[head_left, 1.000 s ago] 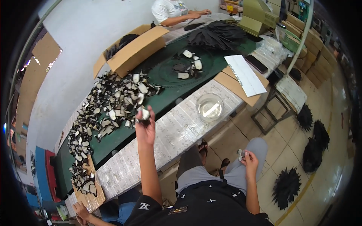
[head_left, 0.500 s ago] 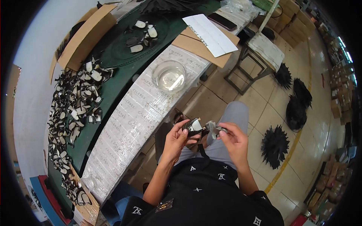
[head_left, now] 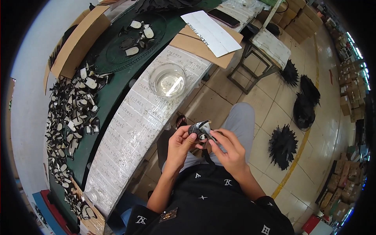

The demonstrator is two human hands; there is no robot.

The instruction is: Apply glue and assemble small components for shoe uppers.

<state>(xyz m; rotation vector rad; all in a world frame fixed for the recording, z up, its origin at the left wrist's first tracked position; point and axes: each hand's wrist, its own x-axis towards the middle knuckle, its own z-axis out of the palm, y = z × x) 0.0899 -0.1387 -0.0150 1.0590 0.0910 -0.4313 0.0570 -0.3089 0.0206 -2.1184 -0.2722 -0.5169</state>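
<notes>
At the lower left of the frame, a blue and red object stands at the end of the bench. Above it, a long heap of small black-and-white pieces runs along the bench's green surface. An open cardboard box, with dark material inside, stands at the upper left, just beyond the heap. A small clear container sits lower left, on the pale wrapped strip nearest the person. Toward the upper centre, a few loose pieces lie apart on the green, and a clear round bowl rests on the wrapped strip.

Near the centre, over the lap, the left hand is closed around one black-and-white piece, thumb on its near side. A white card lies on brown cardboard at upper centre, a dark phone just beside it. Below, right of the piece, the right hand brings bent fingers to its edge; whether they pinch it or something small cannot be made out. A stool stands upper right, and dark fringed bundles lie on the tiled floor farther right.
</notes>
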